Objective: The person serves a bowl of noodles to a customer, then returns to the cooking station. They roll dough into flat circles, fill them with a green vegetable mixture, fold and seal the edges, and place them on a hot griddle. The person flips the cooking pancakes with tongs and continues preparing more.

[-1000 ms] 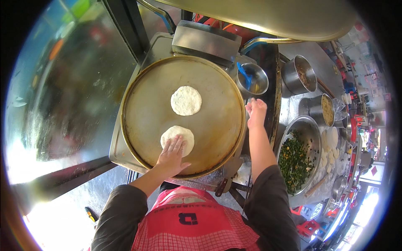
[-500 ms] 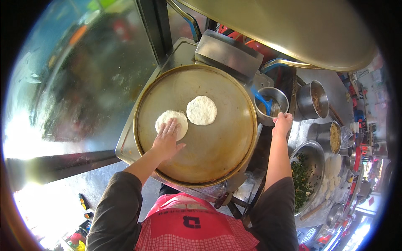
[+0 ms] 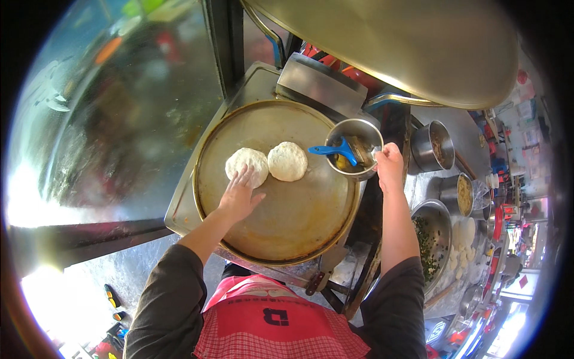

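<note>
Two pale, round flatbreads lie side by side on the large round griddle pan (image 3: 281, 230). My left hand (image 3: 240, 194) rests its outstretched fingers on the near edge of the left flatbread (image 3: 247, 163). The right flatbread (image 3: 287, 161) sits right beside it, untouched. My right hand (image 3: 390, 166) grips the side of a steel pot (image 3: 354, 125), apparently by its handle, and holds it over the pan's right rim. Inside the pot is some yellowish liquid, probably oil, and a brush with a blue handle (image 3: 330, 149) leans out over the left side.
A big metal lid (image 3: 406, 48) hangs over the far side, near a steel box (image 3: 323, 78). At right stand two steel pots (image 3: 433, 146) (image 3: 457, 194) and a bowl of chopped greens (image 3: 426, 245). Dough pieces (image 3: 463, 233) lie beyond. A scraper (image 3: 327, 263) sits by the pan's near edge.
My right hand has lifted the pot and brought it left over the pan's rim. The brush now leans left. My left hand has shifted slightly toward the flatbread's near edge.
</note>
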`<state>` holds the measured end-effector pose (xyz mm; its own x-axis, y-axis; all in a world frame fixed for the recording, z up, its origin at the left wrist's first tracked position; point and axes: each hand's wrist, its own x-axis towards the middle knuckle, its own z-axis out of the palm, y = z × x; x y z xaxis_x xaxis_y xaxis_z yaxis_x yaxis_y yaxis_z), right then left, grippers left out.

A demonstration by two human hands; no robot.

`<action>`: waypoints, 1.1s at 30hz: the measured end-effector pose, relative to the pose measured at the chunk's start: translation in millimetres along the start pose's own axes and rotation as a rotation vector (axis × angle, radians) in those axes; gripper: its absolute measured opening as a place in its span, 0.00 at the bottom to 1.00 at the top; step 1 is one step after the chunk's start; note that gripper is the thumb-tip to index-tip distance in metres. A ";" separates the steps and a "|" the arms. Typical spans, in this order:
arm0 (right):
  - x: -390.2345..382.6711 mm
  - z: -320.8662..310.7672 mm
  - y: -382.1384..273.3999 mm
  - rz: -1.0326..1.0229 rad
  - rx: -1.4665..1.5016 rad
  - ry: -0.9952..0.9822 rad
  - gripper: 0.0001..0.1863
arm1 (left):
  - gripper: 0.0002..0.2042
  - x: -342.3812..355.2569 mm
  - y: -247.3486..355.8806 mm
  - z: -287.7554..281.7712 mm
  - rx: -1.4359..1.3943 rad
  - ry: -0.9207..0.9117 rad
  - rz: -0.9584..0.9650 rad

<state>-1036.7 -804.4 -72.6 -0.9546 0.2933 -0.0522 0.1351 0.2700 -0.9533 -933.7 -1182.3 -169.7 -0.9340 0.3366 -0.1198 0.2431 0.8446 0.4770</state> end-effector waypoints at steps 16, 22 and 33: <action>-8.8 20.5 -4.7 -0.056 -0.216 0.045 0.07 | 0.32 -60.6 -9.6 5.8 0.044 -0.017 0.030; -41.9 -9.8 -10.4 -0.140 -0.519 -0.020 0.08 | 0.39 -19.1 -9.2 -2.4 0.312 -0.097 -0.072; -52.1 -52.2 29.1 0.175 0.373 -0.003 0.11 | 0.39 -6.1 14.0 0.8 0.343 -0.187 -0.175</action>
<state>-969.2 -763.9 -82.1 -0.9265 0.3027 -0.2237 0.1908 -0.1347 -0.9724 -924.4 -1172.2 -163.0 -0.9129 0.2190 -0.3445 0.1877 0.9746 0.1223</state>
